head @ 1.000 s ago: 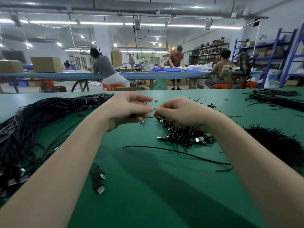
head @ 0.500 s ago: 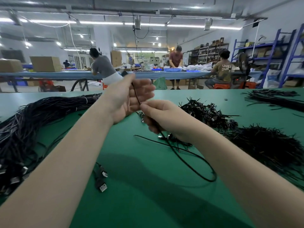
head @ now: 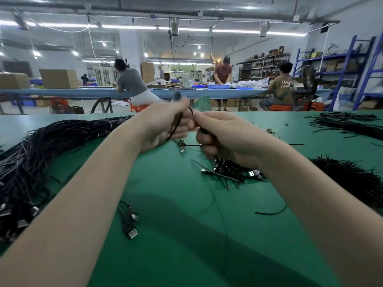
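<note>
My left hand (head: 163,125) and my right hand (head: 226,137) are raised close together above the green table (head: 182,235). Both grip one thin black cable (head: 176,127); it runs up through the left fist, and its blurred end sticks out above the fingers. The right hand's curled fingers hold the cable's other stretch, mostly hidden inside the fist. Under the right wrist lies a small heap of short USB cables (head: 230,172).
A thick bundle of long black cables (head: 41,154) covers the left of the table. Loose USB plugs (head: 130,224) lie near my left forearm. Black wire piles (head: 352,179) sit at right and far right. Three people work at a long blue bench (head: 186,92) behind.
Both hands have drawn together and risen slightly. The hanging loop of cable seen half a second ago is gone from below the right hand, gathered up into the hands.
</note>
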`<state>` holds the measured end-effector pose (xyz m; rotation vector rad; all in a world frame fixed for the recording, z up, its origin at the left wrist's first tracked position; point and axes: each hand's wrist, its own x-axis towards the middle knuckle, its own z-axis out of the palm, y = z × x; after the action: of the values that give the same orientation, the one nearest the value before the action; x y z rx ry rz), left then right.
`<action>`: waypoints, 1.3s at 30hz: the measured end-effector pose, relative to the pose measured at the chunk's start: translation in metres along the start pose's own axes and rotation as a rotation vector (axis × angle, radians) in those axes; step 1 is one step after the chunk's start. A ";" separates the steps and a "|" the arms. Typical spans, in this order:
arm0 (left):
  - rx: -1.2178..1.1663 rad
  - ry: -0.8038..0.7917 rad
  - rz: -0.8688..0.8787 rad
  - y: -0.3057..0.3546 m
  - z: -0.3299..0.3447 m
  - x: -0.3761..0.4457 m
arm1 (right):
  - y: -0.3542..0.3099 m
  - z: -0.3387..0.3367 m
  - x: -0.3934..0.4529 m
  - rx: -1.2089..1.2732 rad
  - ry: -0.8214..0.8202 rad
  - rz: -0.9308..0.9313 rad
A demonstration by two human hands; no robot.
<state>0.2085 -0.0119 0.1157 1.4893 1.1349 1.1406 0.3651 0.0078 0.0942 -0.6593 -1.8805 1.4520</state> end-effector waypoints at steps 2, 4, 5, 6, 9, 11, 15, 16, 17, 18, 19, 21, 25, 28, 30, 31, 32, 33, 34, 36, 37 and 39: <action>-0.312 0.102 0.115 0.008 -0.005 0.004 | 0.010 0.008 0.002 0.141 -0.132 -0.007; -0.628 0.045 0.204 0.016 -0.019 0.003 | 0.027 0.010 0.003 0.132 -0.262 0.082; -0.730 -0.013 0.232 0.019 -0.026 0.000 | 0.037 0.009 0.002 0.066 -0.290 0.139; -0.743 -0.051 0.237 0.021 -0.035 -0.002 | 0.046 0.007 0.002 -0.029 -0.267 0.189; -0.291 -0.258 0.069 0.021 -0.049 -0.011 | 0.050 -0.009 0.003 -0.292 0.069 0.175; 0.175 -0.440 -0.154 0.013 -0.036 -0.014 | 0.037 -0.022 0.004 -0.247 0.243 0.079; 0.226 -0.104 -0.155 -0.003 0.003 0.001 | 0.009 -0.019 0.004 -0.202 0.246 -0.101; 0.052 0.035 -0.076 -0.004 0.007 0.004 | 0.007 -0.013 0.005 -0.173 0.195 -0.117; -0.122 0.128 -0.001 -0.003 0.008 0.006 | 0.008 -0.009 0.004 -0.143 0.125 -0.107; -0.280 0.178 0.064 0.001 0.005 0.006 | 0.012 -0.005 0.003 -0.120 0.040 -0.074; -0.423 0.175 0.125 0.006 0.001 0.006 | 0.018 -0.001 0.003 -0.103 -0.052 -0.020; -0.657 0.058 0.220 0.014 -0.008 -0.001 | 0.034 0.002 0.002 -0.061 -0.196 0.093; -0.670 -0.080 0.195 0.019 -0.017 -0.014 | 0.054 -0.010 0.004 -0.100 -0.187 0.214; -0.471 -0.241 0.123 0.014 -0.021 -0.014 | 0.053 -0.026 0.002 -0.467 0.035 0.258; -0.071 -0.297 -0.011 0.004 -0.020 -0.010 | 0.046 -0.037 0.001 -0.689 0.252 0.185; 0.195 -0.305 -0.115 -0.003 -0.018 -0.007 | 0.040 -0.041 0.001 -0.772 0.334 0.122; 0.408 -0.299 -0.217 -0.010 -0.013 -0.003 | 0.034 -0.044 0.001 -0.806 0.395 0.064; 0.514 -0.258 -0.282 -0.016 -0.007 0.001 | 0.027 -0.044 0.002 -0.779 0.429 0.024; 0.486 -0.175 -0.301 -0.021 -0.001 0.005 | 0.020 -0.042 0.002 -0.703 0.428 0.002; 0.112 0.034 -0.249 -0.025 0.005 0.013 | 0.012 -0.029 0.003 -0.520 0.323 -0.010; -0.099 0.096 -0.193 -0.025 0.005 0.015 | 0.011 -0.021 0.003 -0.451 0.238 -0.007; -0.381 0.137 -0.088 -0.022 0.005 0.017 | 0.018 -0.006 0.004 -0.388 0.098 0.001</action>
<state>0.2128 0.0078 0.0959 1.0726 0.9953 1.3276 0.3669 0.0190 0.0783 -0.8942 -2.1011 1.0391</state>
